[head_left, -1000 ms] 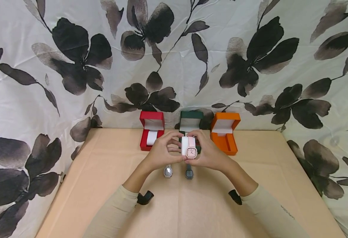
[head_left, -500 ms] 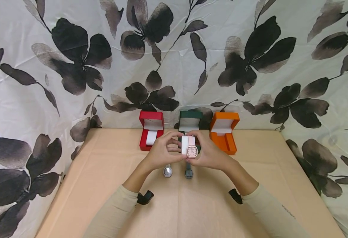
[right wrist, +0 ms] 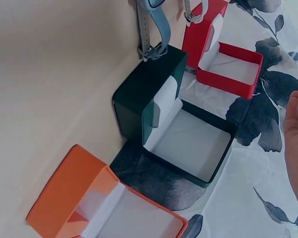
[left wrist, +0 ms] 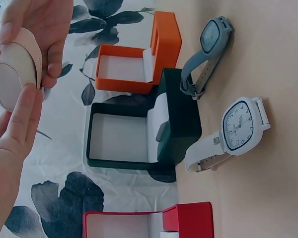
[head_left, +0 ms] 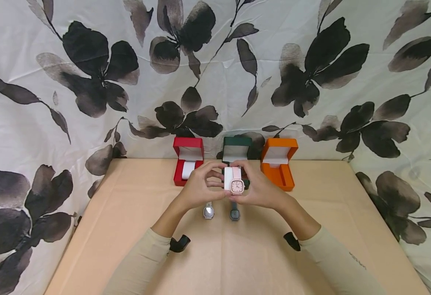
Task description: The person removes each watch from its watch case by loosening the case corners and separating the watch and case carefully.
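Observation:
Both hands hold a white watch cushion with a pink watch strapped round it, up in front of the green box. The left hand grips the cushion's left side between thumb and fingers; the right hand grips the right side, near the watch. In the left wrist view the left fingers press the cushion and strap from below, the right hand from above. The right wrist view catches only part of the right hand at its edge; the cushion is mostly out of frame.
Along the table's back stand three open boxes: red with a white cushion inside, green partly hidden by the hands, and orange. A white watch and a blue-grey watch lie nearer. Floral cloth hangs behind.

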A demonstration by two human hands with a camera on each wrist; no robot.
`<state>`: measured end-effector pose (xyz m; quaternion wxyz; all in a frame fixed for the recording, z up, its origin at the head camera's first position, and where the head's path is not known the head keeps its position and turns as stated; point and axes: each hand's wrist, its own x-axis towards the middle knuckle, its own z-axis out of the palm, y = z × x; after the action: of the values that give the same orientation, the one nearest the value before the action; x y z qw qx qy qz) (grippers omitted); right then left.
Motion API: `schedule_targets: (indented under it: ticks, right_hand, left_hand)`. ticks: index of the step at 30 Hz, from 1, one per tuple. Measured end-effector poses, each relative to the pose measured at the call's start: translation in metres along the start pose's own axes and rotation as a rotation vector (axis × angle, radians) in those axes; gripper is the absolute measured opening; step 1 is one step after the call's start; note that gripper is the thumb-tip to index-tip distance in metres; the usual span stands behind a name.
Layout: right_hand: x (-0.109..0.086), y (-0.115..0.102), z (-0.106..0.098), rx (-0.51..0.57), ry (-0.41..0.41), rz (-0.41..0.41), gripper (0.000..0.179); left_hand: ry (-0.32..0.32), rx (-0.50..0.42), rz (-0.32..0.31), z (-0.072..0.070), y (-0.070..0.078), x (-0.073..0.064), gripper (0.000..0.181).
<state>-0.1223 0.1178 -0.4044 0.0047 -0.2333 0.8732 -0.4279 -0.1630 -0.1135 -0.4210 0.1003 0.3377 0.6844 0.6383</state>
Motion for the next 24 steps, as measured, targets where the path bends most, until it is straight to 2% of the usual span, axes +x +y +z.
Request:
schedule_targets:
  ticks: [10, 24]
  right_hand:
    - [-0.0001, -0.003, -0.0033, -0.011, 0.006, 0.01, 0.093]
    - [0.0003, -0.0045, -0.0051, -0.045, 0.01, -0.016, 0.09]
  left_hand:
    - [0.004, 0.031, -0.002, -0.0003, 0.0026, 0.0002, 0.068]
    - [0.012, 0.001, -0.01, 0.0001, 0.0048, 0.0009, 0.067]
